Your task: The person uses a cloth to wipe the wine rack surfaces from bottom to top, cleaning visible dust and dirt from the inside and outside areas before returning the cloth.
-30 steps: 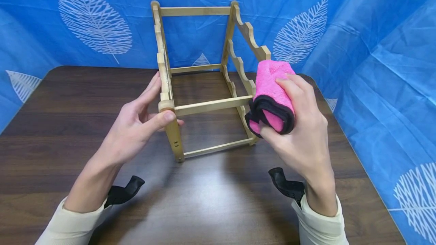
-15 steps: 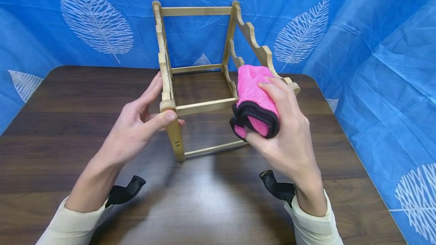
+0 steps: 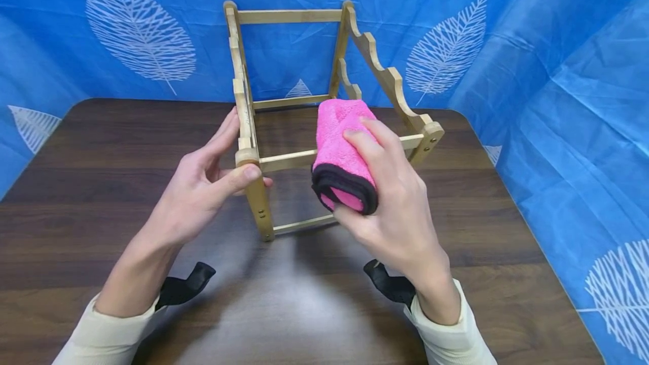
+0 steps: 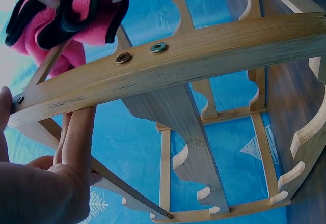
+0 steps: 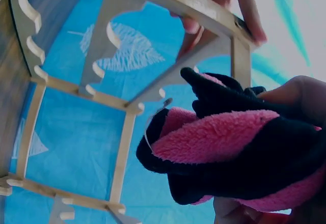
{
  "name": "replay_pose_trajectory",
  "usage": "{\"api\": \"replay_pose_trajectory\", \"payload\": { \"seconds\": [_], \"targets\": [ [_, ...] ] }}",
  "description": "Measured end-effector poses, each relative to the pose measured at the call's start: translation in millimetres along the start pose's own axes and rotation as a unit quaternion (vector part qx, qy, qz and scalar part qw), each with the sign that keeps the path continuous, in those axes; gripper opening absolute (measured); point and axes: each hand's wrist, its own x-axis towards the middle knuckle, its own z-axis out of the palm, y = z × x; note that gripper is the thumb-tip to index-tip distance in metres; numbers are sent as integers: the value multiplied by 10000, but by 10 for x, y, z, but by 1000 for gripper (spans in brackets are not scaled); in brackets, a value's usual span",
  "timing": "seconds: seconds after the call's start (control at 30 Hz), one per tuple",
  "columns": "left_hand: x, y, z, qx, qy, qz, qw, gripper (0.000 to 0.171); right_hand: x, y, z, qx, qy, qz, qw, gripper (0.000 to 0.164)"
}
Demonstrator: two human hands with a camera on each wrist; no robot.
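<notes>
A light wooden rack with scalloped side rails stands on the table. My left hand grips its near left corner, the thumb on the front and the fingers behind the post; the left wrist view shows these fingers against the wood. In my right hand is a folded pink cloth with black edging, held around the middle of the rack's upper front bar. The cloth hides that part of the bar. Its folded layers and black trim fill the right wrist view.
The dark wood-grain table lies under the rack. Behind and to the right hangs a blue curtain with white leaf prints. Black wrist-worn mounts stick out below both hands.
My right hand has slid the pink cloth leftward along the front bar, from the right end to about the middle. The rack's right front corner now shows. My left hand stays in place.
</notes>
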Motion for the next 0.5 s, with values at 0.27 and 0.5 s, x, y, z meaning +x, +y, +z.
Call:
{"api": "replay_pose_trajectory", "payload": {
  "seconds": [0.27,0.5],
  "targets": [
    [-3,-11,4,229,54,5,9997,71,2,-79,60,-128,-119,-156,9997,78],
    [-2,-4,3,415,58,16,9991,71,-14,-151,31,-84,-320,89,9994,80]
  ]
}}
